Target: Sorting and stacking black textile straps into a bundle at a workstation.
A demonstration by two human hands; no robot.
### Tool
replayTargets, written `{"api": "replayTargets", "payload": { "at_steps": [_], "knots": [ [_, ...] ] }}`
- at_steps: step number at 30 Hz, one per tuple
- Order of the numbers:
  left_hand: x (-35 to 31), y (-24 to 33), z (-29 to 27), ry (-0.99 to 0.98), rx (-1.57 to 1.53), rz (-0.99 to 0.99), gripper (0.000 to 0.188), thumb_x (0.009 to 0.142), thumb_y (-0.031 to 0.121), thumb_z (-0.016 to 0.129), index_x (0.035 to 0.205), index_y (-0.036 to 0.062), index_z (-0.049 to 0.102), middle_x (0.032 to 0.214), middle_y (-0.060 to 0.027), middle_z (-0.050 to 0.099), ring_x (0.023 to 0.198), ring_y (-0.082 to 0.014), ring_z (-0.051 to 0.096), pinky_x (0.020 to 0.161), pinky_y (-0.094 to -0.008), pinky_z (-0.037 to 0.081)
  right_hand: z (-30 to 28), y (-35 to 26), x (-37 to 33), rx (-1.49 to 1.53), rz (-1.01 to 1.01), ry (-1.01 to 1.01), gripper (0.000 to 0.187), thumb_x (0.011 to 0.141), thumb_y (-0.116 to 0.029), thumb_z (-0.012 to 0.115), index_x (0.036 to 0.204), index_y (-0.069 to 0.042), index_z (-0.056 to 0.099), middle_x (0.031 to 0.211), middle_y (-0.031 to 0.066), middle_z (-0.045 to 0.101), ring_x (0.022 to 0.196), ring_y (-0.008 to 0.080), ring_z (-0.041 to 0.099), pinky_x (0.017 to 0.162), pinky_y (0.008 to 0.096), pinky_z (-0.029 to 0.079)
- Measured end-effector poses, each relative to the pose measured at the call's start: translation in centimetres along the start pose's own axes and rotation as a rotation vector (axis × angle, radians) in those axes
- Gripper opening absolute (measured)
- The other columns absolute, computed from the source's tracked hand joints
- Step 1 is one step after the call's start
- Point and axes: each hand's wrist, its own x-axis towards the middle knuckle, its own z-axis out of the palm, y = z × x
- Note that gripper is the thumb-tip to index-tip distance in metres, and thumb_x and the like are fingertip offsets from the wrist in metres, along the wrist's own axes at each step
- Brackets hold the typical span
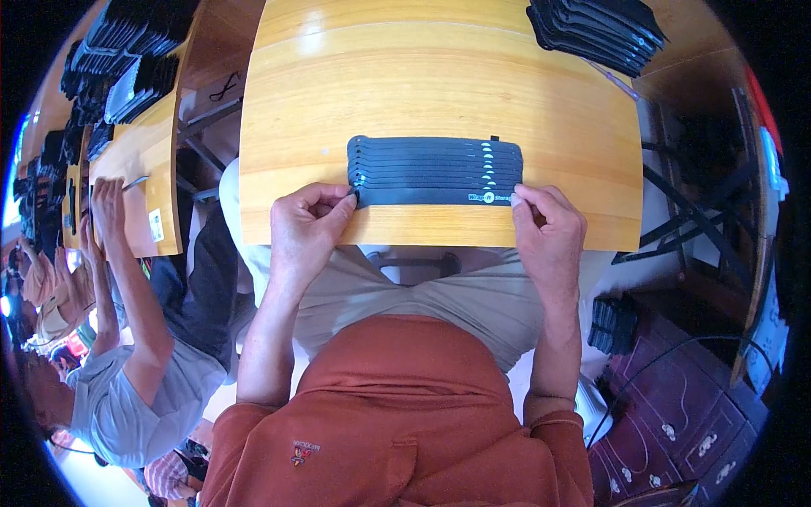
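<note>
Head view, itemised left to right. One co-worker's hand [108, 207], over a side bench [160, 211]. One left hand [306, 224], ours: thumb and fingertips pinched on the left end of the nearest strip [414, 197]. One set of dark strips [431, 160], overlapped in rows, pale marks toward the right, on the near half of our wooden table [405, 84]. One right hand [549, 224], ours: pinched at that strip's right end. One dark stack [600, 38], far right. Handling note: we would do best with light, even tension, both ends level, the nearest edge parallel to its neighbours.
</note>
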Motion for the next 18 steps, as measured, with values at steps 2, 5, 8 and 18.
{"api": "replayTargets", "payload": {
  "at_steps": [2,5,8,18],
  "knots": [
    [0.03,-0.05,0.06,0.011,0.009,0.008,0.012,0.094,0.004,0.074,0.101,-0.0057,0.076,0.074,-0.0004,0.069,0.062,-0.0033,0.057,0.055,-0.0196,0.046,0.04,0.00,-0.03,-0.001,-0.010,0.009,0.010,0.089,-0.004,0.070,0.097,0.002,0.074,0.086,0.0163,0.070,0.076,0.0319,0.070,0.071,0.0408,0.055],
    [0.13,-0.52,-0.01,0.000,-0.011,0.020,0.012,0.094,0.004,0.075,0.101,-0.0058,0.076,0.074,-0.0003,0.069,0.063,-0.0031,0.057,0.056,-0.0197,0.046,0.00,-0.03,-0.04,-0.021,-0.030,0.015,0.010,0.089,-0.003,0.070,0.097,0.001,0.075,0.086,0.0164,0.070,0.076,0.0322,0.070,0.071,0.0407,0.055],
    [0.16,-0.52,0.03,-0.002,-0.005,0.014,0.013,0.094,0.005,0.075,0.100,-0.0060,0.076,0.074,-0.0005,0.069,0.063,-0.0032,0.058,0.056,-0.0196,0.047,0.01,0.22,-0.11,-0.022,-0.029,0.015,0.011,0.089,-0.003,0.070,0.097,0.001,0.075,0.087,0.0167,0.071,0.078,0.0327,0.071,0.072,0.0404,0.056],
    [0.17,-0.78,0.15,0.021,0.018,0.036,0.013,0.093,0.005,0.075,0.100,-0.0059,0.076,0.073,-0.0004,0.069,0.063,-0.0034,0.057,0.057,-0.0209,0.047,-0.40,-0.36,-0.18,-0.025,-0.001,0.008,0.014,0.089,-0.003,0.070,0.101,0.002,0.075,0.093,0.0162,0.071,0.081,0.0316,0.071,0.075,0.0386,0.057]
  ]
}}
